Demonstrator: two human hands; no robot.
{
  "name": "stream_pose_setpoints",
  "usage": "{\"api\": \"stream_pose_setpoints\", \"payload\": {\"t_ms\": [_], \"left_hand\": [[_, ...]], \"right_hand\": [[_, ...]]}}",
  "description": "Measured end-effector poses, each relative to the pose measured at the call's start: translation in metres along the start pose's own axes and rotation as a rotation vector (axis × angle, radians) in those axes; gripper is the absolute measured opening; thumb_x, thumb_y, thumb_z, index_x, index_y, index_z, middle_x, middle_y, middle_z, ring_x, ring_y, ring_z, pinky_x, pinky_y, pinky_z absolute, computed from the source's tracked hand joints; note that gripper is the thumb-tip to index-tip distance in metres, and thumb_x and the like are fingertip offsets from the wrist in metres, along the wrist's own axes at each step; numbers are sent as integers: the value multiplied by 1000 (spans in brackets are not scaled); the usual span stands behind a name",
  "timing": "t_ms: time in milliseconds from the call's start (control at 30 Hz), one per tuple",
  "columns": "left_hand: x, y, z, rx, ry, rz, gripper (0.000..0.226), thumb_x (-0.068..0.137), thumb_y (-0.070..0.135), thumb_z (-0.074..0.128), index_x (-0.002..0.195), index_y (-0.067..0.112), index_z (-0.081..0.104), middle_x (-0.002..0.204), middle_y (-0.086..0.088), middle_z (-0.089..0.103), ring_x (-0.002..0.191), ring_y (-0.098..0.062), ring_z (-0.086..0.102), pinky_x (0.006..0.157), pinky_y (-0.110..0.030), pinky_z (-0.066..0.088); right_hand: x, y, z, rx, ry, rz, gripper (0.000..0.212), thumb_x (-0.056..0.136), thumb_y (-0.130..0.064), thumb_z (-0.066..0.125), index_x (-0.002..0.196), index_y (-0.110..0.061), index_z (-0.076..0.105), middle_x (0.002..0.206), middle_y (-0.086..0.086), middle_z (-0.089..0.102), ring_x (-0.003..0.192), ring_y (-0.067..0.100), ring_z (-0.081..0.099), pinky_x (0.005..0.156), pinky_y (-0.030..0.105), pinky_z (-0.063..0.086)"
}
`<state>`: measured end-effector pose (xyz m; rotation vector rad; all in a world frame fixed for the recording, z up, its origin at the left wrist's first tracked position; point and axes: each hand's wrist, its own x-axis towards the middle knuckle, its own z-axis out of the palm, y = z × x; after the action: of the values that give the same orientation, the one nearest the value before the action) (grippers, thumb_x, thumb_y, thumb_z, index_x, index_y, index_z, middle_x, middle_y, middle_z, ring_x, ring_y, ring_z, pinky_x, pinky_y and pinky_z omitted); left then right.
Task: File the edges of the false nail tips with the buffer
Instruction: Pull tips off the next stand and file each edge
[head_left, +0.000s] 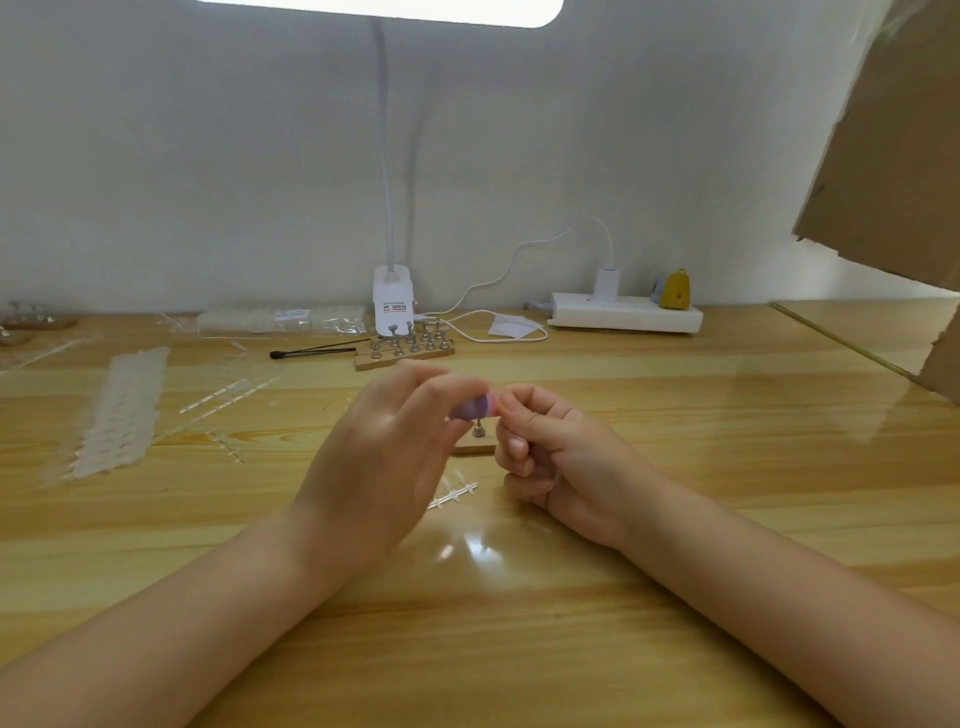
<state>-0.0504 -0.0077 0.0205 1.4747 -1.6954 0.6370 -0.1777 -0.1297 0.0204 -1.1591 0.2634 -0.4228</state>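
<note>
— Left hand? Pinching the purple-pink buffer above the table.
— Right hand? Curled, fingertips touching the buffer's end; nail tip hidden.
— Below? Small metal stand. Farther back, stand rack.

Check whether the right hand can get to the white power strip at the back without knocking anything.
Probably yes. The right hand is curled near the buffer, and the wooden table between it and the power strip looks bare. The metal peg stand sits off to the left of that path. Reach distance can't be judged.
</note>
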Motion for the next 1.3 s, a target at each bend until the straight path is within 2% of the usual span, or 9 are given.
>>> {"api": "stream_pose_setpoints", "payload": {"t_ms": [167, 300, 500, 633, 767, 900, 1067, 1167, 1300], "left_hand": [[-4, -4, 3, 140, -39, -91, 33, 85, 6, 66, 112, 23, 57, 96, 0, 67, 85, -28, 64, 74, -43, 49], [-1, 0, 0, 11, 45, -122, 27, 89, 21, 59, 116, 19, 58, 98, 15, 62, 78, -10, 59, 79, -31, 43], [-6, 2, 3, 5, -19, -282, 29, 86, 15, 69, 114, 21, 63, 96, 13, 66, 80, -15, 59, 77, -44, 49], [-1, 8, 2, -43, 56, -211, 28, 87, 18, 66, 114, 21, 61, 98, 13, 65, 80, -10, 57, 77, -31, 46], [-6, 7, 5, 8, -32, -258, 28, 86, 15, 70, 112, 22, 65, 94, 12, 66, 81, -14, 56, 75, -44, 49], [-2, 10, 3, -50, 55, -228, 30, 86, 19, 65, 115, 21, 62, 97, 17, 64, 78, -8, 56, 78, -33, 46], [-5, 10, 5, 19, -49, -293, 28, 86, 16, 69, 112, 24, 64, 94, 13, 67, 79, -14, 57, 78, -43, 47], [-1, 11, 3, -17, 51, -253, 29, 86, 18, 68, 114, 22, 62, 96, 16, 64, 74, -7, 55, 74, -31, 45], [-4, 11, 6, 31, -81, -273, 25, 87, 20, 68, 112, 26, 64, 93, 13, 66, 77, -11, 55, 77, -42, 47]], "right_hand": [[-1, -1, -1, 8, -4, -3, 8, 81, -23, 59, 80, -15, 57, 54, -2, 42, 48, 7, 34, 40, 16, 20], [-1, 0, -1, -11, -13, -13, 8, 80, -25, 61, 81, -17, 59, 55, -3, 44, 49, 8, 35, 41, 16, 20], [-2, -1, -1, -4, -24, -30, 11, 80, -26, 61, 84, -16, 57, 56, -3, 44, 50, 7, 35, 41, 16, 21], [-1, 0, 0, -3, 4, -27, 10, 78, -26, 62, 82, -17, 58, 55, -3, 44, 48, 7, 35, 41, 16, 20], [-1, 0, -1, 7, 15, -27, 9, 80, -25, 60, 82, -16, 57, 55, -2, 43, 48, 7, 35, 41, 17, 20], [-2, 0, 0, -27, 8, -27, 10, 79, -26, 60, 83, -17, 57, 55, -3, 44, 48, 7, 35, 43, 18, 19], [-1, -1, 0, 0, 29, -31, 10, 80, -25, 60, 83, -15, 57, 55, -2, 43, 47, 7, 35, 41, 16, 20], [-1, 0, 0, -20, 20, -29, 12, 78, -25, 61, 84, -15, 57, 55, -2, 43, 47, 7, 36, 40, 15, 21], [-1, -1, -2, 9, 17, -25, 10, 81, -24, 59, 83, -15, 58, 55, -2, 44, 48, 7, 35, 42, 17, 20]]}}
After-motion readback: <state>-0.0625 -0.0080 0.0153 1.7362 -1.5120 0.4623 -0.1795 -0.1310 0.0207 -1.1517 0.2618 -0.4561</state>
